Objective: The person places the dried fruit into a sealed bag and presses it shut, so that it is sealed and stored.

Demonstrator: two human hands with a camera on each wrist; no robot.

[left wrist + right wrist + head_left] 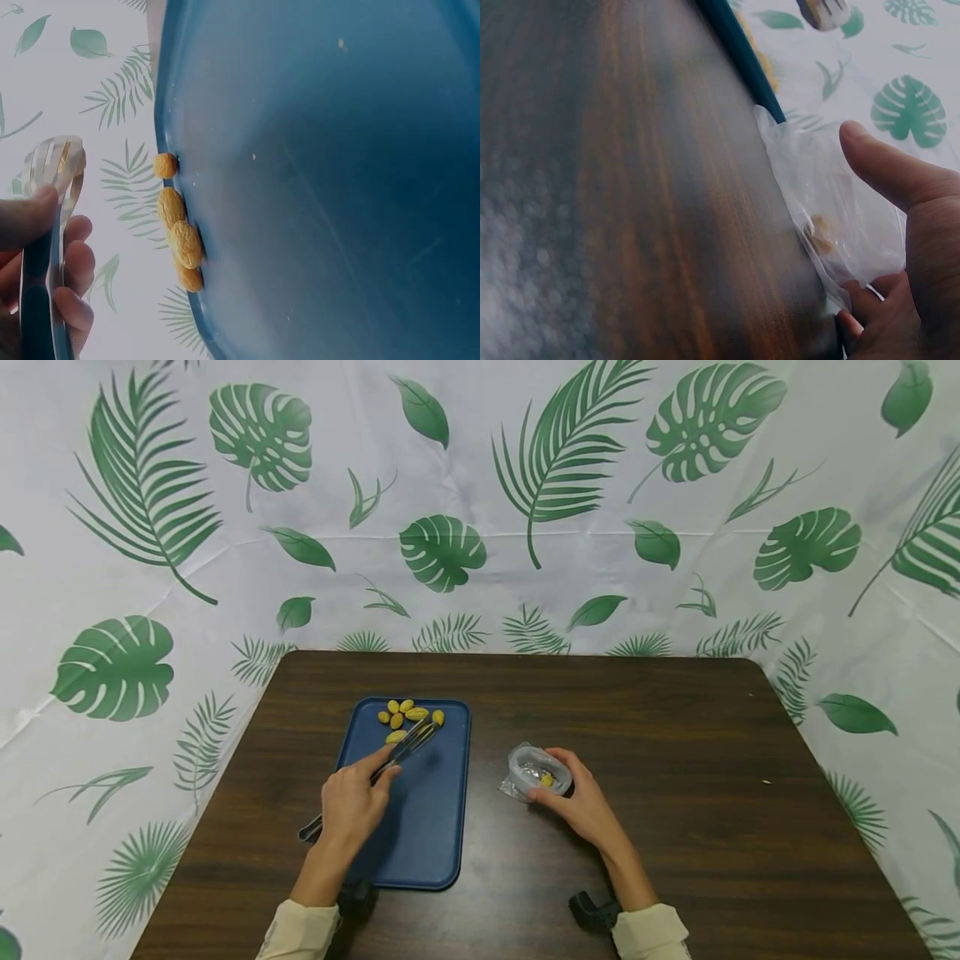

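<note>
My left hand (351,803) grips metal tongs (411,742), whose tips point over the far end of a blue tray (420,827). In the left wrist view a small yellowish piece (73,161) shows between the tong tips. Several small yellow, wrinkled oval pieces (186,244) lie along the tray's far end. To the right of the tray, my right hand (588,802) holds a clear plastic bag (517,787) with its mouth spread wide, thumb and fingers on opposite sides. One yellow piece (547,779) is inside the bag.
A dark wood-grain table (675,735) carries the tray on its left half. A white cloth with green leaf prints (480,468) hangs behind and at both sides. A tiny pale scrap (766,782) lies on the table at right.
</note>
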